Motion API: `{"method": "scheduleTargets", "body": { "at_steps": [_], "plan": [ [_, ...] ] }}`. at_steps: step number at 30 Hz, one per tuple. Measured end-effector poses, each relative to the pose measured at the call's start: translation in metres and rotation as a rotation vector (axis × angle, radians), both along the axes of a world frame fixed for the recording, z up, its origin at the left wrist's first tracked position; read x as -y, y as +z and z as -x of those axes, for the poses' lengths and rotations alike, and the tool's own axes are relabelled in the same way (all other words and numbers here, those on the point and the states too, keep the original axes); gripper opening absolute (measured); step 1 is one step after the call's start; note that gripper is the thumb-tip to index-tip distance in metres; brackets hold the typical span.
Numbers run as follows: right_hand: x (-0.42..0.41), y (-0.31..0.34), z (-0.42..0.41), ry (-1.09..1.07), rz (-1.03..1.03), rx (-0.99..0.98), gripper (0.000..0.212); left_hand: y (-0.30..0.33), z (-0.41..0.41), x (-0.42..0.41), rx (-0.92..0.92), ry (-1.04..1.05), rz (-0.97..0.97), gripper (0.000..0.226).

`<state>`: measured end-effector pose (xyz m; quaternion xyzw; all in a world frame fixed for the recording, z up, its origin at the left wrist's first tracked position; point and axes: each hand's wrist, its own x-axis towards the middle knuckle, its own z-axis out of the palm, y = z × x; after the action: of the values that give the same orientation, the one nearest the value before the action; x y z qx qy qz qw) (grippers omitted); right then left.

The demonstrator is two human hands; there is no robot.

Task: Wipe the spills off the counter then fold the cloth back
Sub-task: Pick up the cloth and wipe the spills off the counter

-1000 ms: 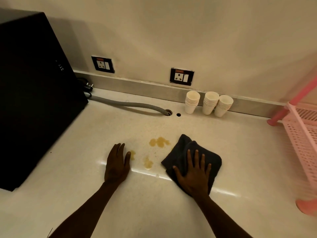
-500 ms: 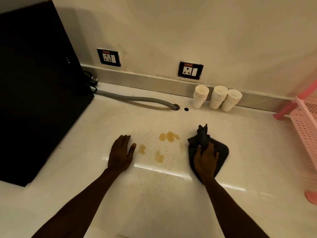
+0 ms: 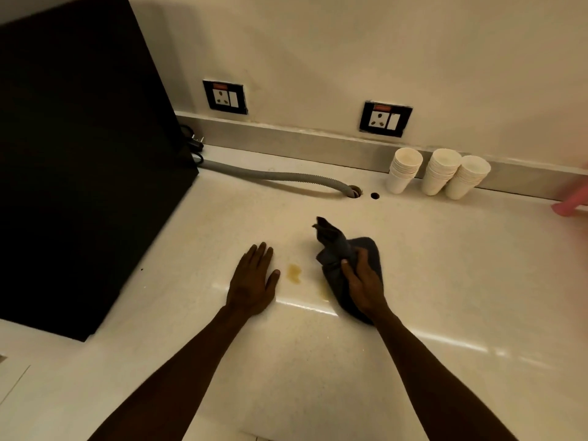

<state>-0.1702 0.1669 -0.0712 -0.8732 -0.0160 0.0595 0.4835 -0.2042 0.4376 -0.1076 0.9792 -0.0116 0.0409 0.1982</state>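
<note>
A dark grey cloth (image 3: 334,246) lies bunched on the cream counter (image 3: 445,281), one corner sticking up at its far end. My right hand (image 3: 362,281) presses down on the cloth and grips it. A brown spill (image 3: 294,272) sits just left of the cloth, and a fainter smear (image 3: 324,289) shows at the cloth's left edge. Flat on the counter left of the spill rests my left hand (image 3: 253,281), fingers apart and holding nothing.
A large black appliance (image 3: 73,154) fills the left side. A grey corrugated hose (image 3: 280,178) runs into a counter hole (image 3: 354,190). Three stacks of white paper cups (image 3: 437,173) stand by the back wall. A pink rack foot (image 3: 569,205) shows at the right edge.
My right hand bunched the flat cloth and slid it left over the spills. The larger far spill is no longer visible. My left hand stayed flat in place.
</note>
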Motion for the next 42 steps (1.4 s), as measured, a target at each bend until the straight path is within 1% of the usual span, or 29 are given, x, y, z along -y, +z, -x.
{"method": "scheduleTargets", "body": {
  "at_steps": [3,6,9,11,16,18,21,24,26,28,30,33,36,39,42],
  "plan": [
    [0.012,-0.003,0.004,-0.059,-0.004,0.043,0.028,-0.004,0.000,-0.019,-0.043,-0.096,-0.090,0.067],
    [0.003,-0.004,-0.015,-0.108,0.101,0.017,0.039,-0.007,-0.002,-0.022,-0.055,-0.109,-0.160,0.068],
    [-0.016,-0.004,-0.032,0.019,0.241,0.058,0.059,-0.009,-0.006,-0.021,-0.071,-0.104,-0.165,0.069],
    [-0.029,-0.007,-0.036,0.130,0.324,0.093,0.067,-0.010,-0.007,-0.023,-0.079,-0.105,-0.174,0.069],
    [-0.051,-0.019,-0.021,0.413,0.547,0.210,0.074,-0.006,-0.007,-0.020,-0.085,-0.113,-0.143,0.064],
    [-0.056,-0.023,-0.009,0.480,0.604,0.263,0.074,-0.004,-0.006,-0.021,-0.074,-0.116,-0.123,0.063],
    [-0.055,-0.026,0.008,0.566,0.588,0.301,0.064,-0.005,-0.005,-0.023,-0.076,-0.147,-0.142,0.064],
    [-0.037,-0.031,0.024,0.623,0.523,0.336,0.056,-0.004,-0.005,-0.024,-0.085,-0.151,-0.140,0.065],
    [-0.023,-0.033,0.032,0.579,0.473,0.328,0.054,-0.004,-0.004,-0.024,-0.072,-0.138,-0.155,0.064],
    [-0.015,-0.032,0.033,0.461,0.448,0.302,0.056,-0.004,-0.002,-0.024,-0.054,-0.122,-0.163,0.062],
    [-0.019,-0.027,0.026,0.358,0.492,0.253,0.060,-0.004,-0.003,-0.023,-0.051,-0.116,-0.143,0.063],
    [-0.035,-0.021,0.018,0.325,0.569,0.200,0.066,-0.004,-0.004,-0.022,-0.065,-0.115,-0.131,0.063],
    [-0.047,-0.020,0.024,0.355,0.561,0.207,0.066,-0.003,-0.004,-0.022,-0.059,-0.115,-0.128,0.062],
    [-0.052,-0.025,0.043,0.417,0.563,0.255,0.060,-0.003,-0.005,-0.022,-0.069,-0.126,-0.125,0.060],
    [-0.045,-0.026,0.066,0.467,0.490,0.293,0.054,-0.002,-0.006,-0.024,-0.090,-0.139,-0.135,0.062]
  ]
}}
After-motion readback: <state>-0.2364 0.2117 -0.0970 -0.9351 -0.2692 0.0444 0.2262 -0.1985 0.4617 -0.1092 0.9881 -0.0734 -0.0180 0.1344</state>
